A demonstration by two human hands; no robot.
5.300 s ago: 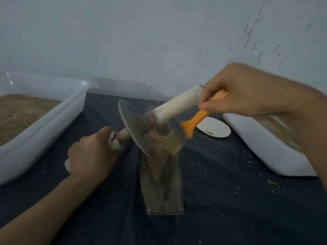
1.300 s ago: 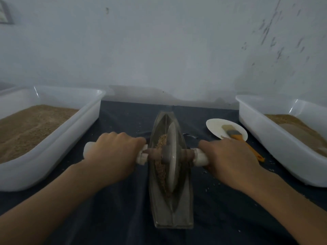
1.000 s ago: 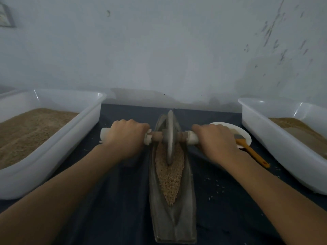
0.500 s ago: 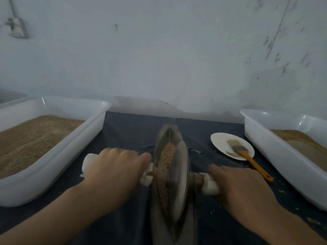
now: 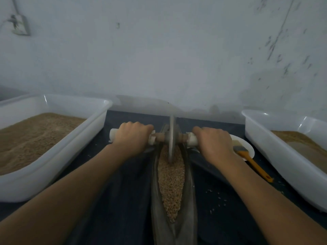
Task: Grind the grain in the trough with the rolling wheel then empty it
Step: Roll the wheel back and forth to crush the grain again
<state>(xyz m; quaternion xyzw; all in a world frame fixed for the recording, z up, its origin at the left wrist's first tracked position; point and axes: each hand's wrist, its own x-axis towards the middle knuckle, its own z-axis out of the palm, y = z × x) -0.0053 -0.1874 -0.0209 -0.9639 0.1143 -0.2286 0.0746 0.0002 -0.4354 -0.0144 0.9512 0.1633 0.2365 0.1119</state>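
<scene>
A long grey boat-shaped trough lies lengthwise on the dark cloth in front of me, holding brown grain. The metal rolling wheel stands upright on edge at the trough's far end, its axle running left to right. My left hand grips the white-wrapped left handle. My right hand grips the white-wrapped right handle. Both arms are stretched forward.
A white tub full of brown grain stands at the left. Another white tub with brown material stands at the right. A small white plate with an orange-handled brush lies beside my right hand. The wall is close behind.
Both hands have pushed the wheel from the trough's near middle to its far end, uncovering the grain in the near part. Earlier the right hand held the brush, which now lies on the plate.
</scene>
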